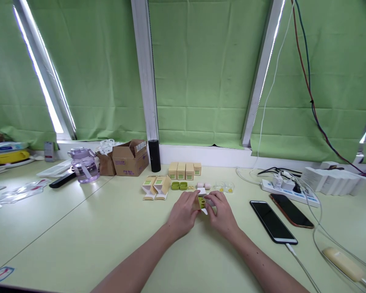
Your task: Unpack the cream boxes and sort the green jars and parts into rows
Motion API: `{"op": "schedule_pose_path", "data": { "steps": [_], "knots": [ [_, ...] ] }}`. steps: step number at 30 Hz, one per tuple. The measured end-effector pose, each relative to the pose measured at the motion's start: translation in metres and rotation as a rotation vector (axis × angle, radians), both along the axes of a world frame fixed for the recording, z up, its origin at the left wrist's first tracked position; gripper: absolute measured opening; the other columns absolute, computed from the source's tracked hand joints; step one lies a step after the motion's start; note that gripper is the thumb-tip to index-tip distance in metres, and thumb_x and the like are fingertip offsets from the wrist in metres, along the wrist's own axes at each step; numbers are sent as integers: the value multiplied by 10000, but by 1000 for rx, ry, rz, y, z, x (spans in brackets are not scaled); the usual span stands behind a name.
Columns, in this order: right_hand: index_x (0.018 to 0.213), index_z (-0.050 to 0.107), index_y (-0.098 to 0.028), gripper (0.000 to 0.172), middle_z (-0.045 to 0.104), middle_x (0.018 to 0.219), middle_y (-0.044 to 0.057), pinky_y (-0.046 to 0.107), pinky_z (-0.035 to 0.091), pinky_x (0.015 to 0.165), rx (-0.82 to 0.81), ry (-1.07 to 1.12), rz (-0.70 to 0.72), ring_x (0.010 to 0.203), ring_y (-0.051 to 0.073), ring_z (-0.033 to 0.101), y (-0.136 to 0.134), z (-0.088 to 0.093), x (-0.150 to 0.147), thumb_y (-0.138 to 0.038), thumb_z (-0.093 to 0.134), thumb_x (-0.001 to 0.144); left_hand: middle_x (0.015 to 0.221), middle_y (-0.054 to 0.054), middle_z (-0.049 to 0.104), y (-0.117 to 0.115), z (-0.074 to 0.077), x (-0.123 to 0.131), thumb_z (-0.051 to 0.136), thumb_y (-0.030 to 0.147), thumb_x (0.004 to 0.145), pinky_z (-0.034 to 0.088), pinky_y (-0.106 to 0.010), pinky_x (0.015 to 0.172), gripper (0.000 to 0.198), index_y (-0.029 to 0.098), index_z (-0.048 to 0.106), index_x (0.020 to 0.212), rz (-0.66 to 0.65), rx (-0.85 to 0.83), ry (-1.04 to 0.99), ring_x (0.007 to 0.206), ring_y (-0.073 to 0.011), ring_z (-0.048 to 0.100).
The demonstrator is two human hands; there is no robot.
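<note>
My left hand point(184, 211) is closed around the side of a small paper box point(202, 191) whose white flaps stand open. Fingers of my right hand point(221, 211) are pinched at the same box, by its opening. Inside shows a green case point(202, 202) with a yellowish ring-like piece, partly hidden by my fingers. Just beyond lie two green square cases point(179, 186), tiny yellowish pieces point(190, 187), pale pink cylinders point(203, 185) and clear round containers point(224, 186) with yellow bits. Two open boxes with green-windowed faces point(156, 187) lie left of these.
Several closed tan boxes point(185, 171) stand behind, near a black cylinder point(154, 156) and a cardboard carton point(130, 157). A purple jug point(84, 165) is at left. Two phones point(273, 221) point(292, 210), a power strip point(289, 191) and cables occupy the right.
</note>
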State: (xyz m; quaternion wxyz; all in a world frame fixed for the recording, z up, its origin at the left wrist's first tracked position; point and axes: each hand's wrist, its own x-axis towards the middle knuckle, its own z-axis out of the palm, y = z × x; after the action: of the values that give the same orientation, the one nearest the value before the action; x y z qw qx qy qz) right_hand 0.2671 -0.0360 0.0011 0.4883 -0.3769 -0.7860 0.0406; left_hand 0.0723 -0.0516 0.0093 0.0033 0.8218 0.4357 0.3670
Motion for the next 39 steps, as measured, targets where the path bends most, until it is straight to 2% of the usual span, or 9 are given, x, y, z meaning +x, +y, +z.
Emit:
{"op": "schedule_pose_path", "data": {
  "steps": [2,5,12,19,21,25,29,34,39],
  "knots": [
    [975,666,-228,163,607,1011,104,467,590,790,-7,3,-31,939,277,614,2,-4,-1,-144,547,903,1291,-123,633,-2,1,1,633,130,876,552,-497,980,666,245,391,1486,-10,22,46,1185,-299,595],
    [851,643,-224,139,591,929,90,433,582,724,-34,21,-51,869,263,608,5,-11,-4,-139,543,898,1305,-124,620,-4,2,3,604,124,885,568,-485,945,649,261,386,1480,-14,58,124,1186,-299,591],
    [780,584,-225,128,626,854,60,362,555,648,-163,193,9,735,217,612,10,-14,-5,-225,566,908,1276,-124,621,-3,2,2,579,122,892,584,-473,896,644,271,375,1484,51,93,149,1171,-307,581],
    [805,598,-218,288,724,1014,96,402,615,771,-432,549,125,882,239,700,13,-12,-4,-487,635,903,1270,-122,612,-1,5,-1,585,71,849,572,-492,925,700,250,379,1493,119,125,153,1166,-325,563],
    [807,585,-219,358,731,978,88,414,626,748,-492,667,168,847,239,706,15,-12,-4,-561,674,863,1265,-122,614,0,5,-2,581,69,850,572,-490,926,700,245,376,1496,134,130,147,1167,-321,561],
    [819,581,-222,452,690,779,27,405,626,675,-599,879,224,716,219,676,21,-13,-3,-637,751,763,1276,-120,613,3,3,-5,581,69,851,570,-496,934,705,248,379,1502,149,139,118,1177,-320,558],
    [824,583,-221,496,673,713,7,344,580,599,-632,947,132,643,197,642,26,-12,3,-658,785,701,1281,-121,614,5,4,-9,594,89,866,546,-516,975,703,255,382,1516,176,168,41,1183,-319,558],
    [840,612,-217,518,695,752,25,316,532,592,-620,943,26,677,207,641,31,-13,9,-675,789,676,1289,-116,625,10,6,-15,617,144,900,515,-519,1015,675,275,402,1527,204,165,-133,1205,-315,567],
    [859,634,-216,497,721,825,51,316,498,648,-560,812,-41,739,219,639,33,-18,12,-688,730,738,1264,-103,640,16,4,-16,646,236,918,559,-447,950,629,297,449,1513,158,29,-450,1181,-280,599]
  ]
}}
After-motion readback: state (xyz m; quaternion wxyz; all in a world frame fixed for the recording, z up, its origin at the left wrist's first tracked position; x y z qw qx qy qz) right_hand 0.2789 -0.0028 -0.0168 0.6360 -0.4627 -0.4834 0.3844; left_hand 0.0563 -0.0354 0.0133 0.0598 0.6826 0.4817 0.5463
